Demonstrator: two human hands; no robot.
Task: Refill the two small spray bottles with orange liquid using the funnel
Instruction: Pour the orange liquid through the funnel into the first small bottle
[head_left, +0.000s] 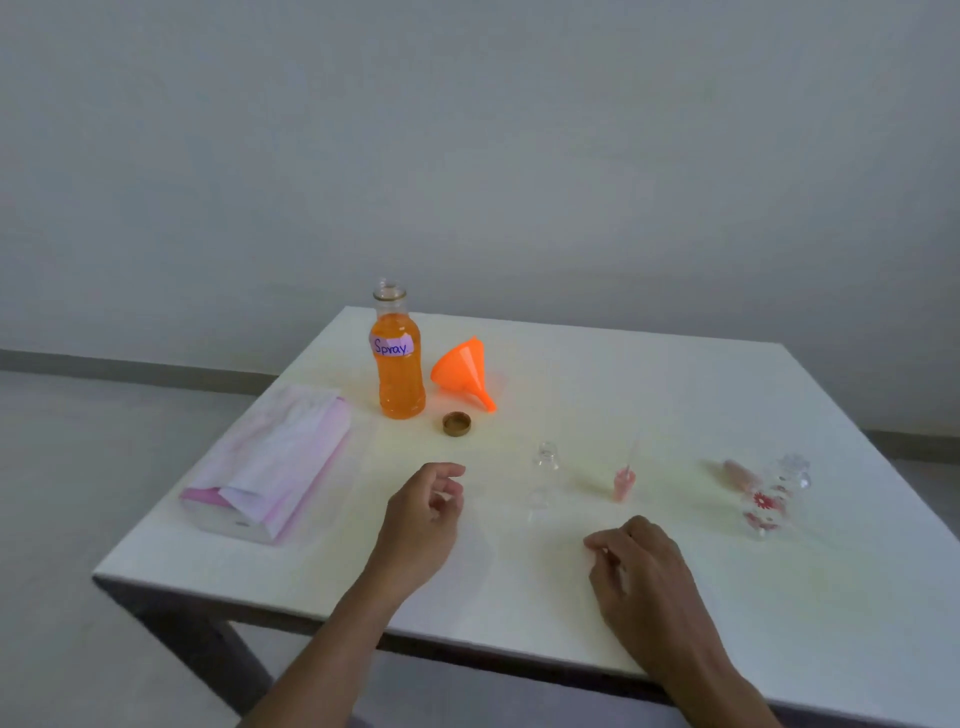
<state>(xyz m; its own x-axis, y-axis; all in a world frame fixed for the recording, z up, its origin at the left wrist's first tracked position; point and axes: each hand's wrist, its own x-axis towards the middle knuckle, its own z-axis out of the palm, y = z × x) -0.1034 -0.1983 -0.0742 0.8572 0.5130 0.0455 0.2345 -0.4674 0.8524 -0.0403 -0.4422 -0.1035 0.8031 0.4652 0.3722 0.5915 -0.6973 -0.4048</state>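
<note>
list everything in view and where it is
table: 1, white, under everything
big bottle: 1, orange liquid, uncapped, back left
funnel: 1, orange, lying right of big bottle
cap: 1, brown, before big bottle
tissue pack: 1, pink-white, left side
plain small bottle: 1, clear, centre
flowered small bottle: 1, clear with red flowers, right
spray tops: 2, pink, one beside each small bottle
left hand: 1, empty, centre
right hand: 1, empty, front right

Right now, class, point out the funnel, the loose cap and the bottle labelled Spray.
orange funnel (461, 365), head view, on its cone.
brown bottle cap (456, 423), head view, on its middle.
bottle labelled Spray (399, 387), head view, on its orange-filled body.
</note>
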